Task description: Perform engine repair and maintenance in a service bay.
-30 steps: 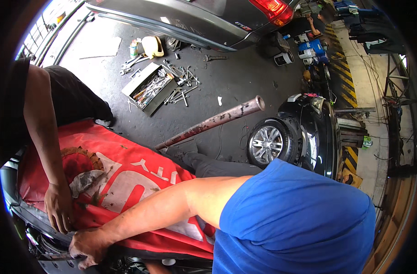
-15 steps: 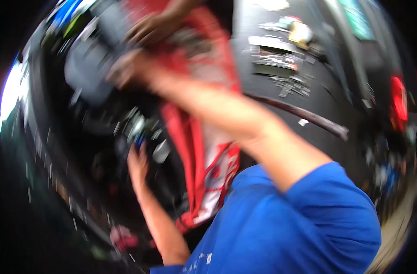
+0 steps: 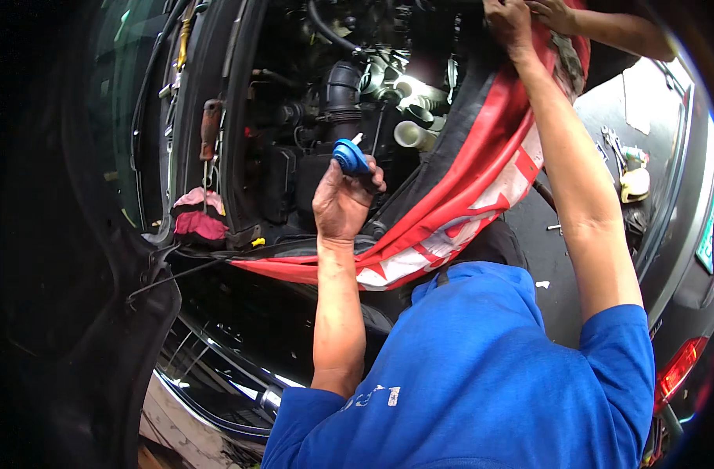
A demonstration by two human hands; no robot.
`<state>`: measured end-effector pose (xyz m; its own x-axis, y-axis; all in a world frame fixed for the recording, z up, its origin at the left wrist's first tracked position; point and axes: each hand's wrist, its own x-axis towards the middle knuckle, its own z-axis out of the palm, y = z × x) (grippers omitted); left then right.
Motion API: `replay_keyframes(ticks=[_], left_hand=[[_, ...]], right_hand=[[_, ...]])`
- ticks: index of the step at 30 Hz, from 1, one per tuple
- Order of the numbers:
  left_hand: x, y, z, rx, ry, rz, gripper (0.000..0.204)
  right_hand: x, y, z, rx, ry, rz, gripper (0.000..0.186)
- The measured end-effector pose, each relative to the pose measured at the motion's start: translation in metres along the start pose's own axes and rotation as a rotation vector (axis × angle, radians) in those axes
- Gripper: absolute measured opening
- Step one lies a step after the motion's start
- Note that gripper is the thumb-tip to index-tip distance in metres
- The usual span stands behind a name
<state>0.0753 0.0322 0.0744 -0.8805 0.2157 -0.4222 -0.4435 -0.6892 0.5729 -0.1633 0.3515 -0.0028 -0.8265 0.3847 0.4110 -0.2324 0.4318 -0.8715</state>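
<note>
My left hand [image 3: 343, 199] is closed around a blue round cap [image 3: 350, 157], held up over the engine bay with its pale tip upward. Just beyond it, a white open filler neck [image 3: 414, 135] stands among the engine parts. My right arm stretches far forward to the top edge, over a red and white fender cover [image 3: 482, 168]. There my right hand [image 3: 509, 22] has its fingers curled in; what they hold, if anything, is cut off. Touching or very near it is another person's hand [image 3: 555, 12].
A screwdriver [image 3: 210, 129] stands upright by a pink and black cloth [image 3: 200, 215] at the left of the bay. Black air ducting [image 3: 343, 94] rises behind my left hand. Several wrenches [image 3: 612, 144] lie at the right, near a car with a lit red tail light [image 3: 680, 367].
My view has swung round and sharpened. The grey container by my right hand is out of sight. My left hand, earlier low among engine parts with something blue, now holds the cap up.
</note>
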Motion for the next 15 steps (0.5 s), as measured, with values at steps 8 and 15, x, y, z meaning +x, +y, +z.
replay_keyframes(ticks=[8,15], left_hand=[[0.022,-0.006,-0.024,0.126,-0.033,-0.098,0.040],[0.068,-0.022,-0.023,0.524,0.078,-0.300,0.042]], right_hand=[[-0.006,-0.010,0.000,0.016,-0.051,0.090,0.034],[-0.002,-0.006,0.002,0.034,-0.032,0.035,0.034]])
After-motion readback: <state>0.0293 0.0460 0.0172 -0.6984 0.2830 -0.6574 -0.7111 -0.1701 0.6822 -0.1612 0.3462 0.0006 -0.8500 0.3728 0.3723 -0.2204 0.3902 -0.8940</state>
